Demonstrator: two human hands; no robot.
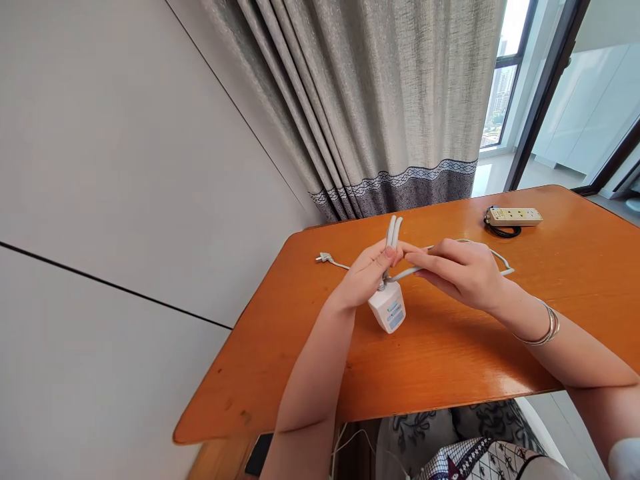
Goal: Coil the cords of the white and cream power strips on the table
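My left hand (364, 275) is closed around a folded loop of white cable (393, 230) that sticks up past my fingers. Below this hand hangs the white charger block (389, 307), just above the orange wooden table (450, 353). My right hand (463, 270) pinches the same cable just to the right, fingers pressed together. The cable runs on behind my right hand in a loop on the table. Its free end with a small plug (324, 257) lies to the left.
A cream power strip (515, 215) with a coiled black cord (501, 231) lies at the table's far right. A grey curtain (380, 100) hangs behind the table, and a plain wall (125, 167) is at the left. A silver bangle (547, 327) is on my right wrist.
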